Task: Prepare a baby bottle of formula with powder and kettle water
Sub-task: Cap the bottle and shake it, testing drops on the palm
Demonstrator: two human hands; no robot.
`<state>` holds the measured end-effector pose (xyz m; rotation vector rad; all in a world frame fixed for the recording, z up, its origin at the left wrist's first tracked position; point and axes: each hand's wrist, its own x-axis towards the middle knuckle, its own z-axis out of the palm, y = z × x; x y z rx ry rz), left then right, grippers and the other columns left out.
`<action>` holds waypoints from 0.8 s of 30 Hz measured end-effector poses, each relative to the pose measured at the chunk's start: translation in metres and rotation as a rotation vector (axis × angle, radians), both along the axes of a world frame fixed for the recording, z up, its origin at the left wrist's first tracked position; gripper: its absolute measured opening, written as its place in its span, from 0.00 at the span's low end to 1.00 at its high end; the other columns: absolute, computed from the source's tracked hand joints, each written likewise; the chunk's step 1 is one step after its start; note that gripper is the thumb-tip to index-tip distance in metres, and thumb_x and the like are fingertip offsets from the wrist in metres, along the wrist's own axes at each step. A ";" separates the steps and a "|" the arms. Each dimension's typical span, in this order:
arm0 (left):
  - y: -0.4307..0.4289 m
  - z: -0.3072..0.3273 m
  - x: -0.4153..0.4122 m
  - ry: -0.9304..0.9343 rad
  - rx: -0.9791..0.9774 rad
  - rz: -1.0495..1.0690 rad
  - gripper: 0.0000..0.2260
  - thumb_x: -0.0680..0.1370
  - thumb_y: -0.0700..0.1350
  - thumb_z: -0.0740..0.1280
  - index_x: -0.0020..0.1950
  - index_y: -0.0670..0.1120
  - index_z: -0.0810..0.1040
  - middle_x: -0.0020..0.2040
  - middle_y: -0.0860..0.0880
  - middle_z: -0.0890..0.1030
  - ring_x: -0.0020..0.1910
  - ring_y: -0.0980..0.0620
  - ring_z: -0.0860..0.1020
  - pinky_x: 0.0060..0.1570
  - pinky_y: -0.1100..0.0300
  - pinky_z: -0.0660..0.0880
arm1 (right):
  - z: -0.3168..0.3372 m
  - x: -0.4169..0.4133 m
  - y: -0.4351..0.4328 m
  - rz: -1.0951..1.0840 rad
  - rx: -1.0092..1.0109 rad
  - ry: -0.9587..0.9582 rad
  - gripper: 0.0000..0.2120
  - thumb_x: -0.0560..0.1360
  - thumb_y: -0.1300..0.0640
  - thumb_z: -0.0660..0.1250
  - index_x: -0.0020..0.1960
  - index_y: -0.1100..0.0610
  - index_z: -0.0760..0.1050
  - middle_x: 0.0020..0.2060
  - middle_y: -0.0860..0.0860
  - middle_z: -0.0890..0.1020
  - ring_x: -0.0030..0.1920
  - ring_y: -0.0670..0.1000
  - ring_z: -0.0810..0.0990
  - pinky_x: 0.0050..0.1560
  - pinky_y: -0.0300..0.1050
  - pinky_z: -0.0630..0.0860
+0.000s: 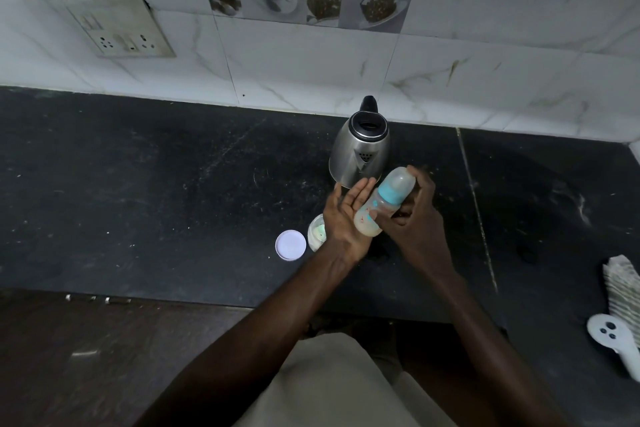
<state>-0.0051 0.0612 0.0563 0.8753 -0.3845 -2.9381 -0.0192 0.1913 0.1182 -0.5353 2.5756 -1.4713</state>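
No legible text on bottle [379, 206] or kettle [360, 151].

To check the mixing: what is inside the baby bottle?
Pale milky liquid fills the lower part of the baby bottle. The right hand gripping it hides one side, so the exact level cannot be seen.

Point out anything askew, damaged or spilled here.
The socket plate on the wall hangs tilted, loose from its recess, with a dark gap showing above it. Pale specks dot the dark counter around the kettle; whether spilled powder or scratches, I cannot tell. Nothing else stands out.
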 end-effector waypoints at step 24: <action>0.004 -0.001 -0.008 -0.034 -0.054 0.002 0.29 0.82 0.59 0.62 0.73 0.38 0.75 0.68 0.40 0.81 0.72 0.42 0.77 0.78 0.43 0.66 | 0.020 -0.017 -0.004 -0.187 0.037 -0.004 0.38 0.70 0.53 0.82 0.72 0.45 0.62 0.54 0.42 0.80 0.50 0.44 0.84 0.53 0.48 0.83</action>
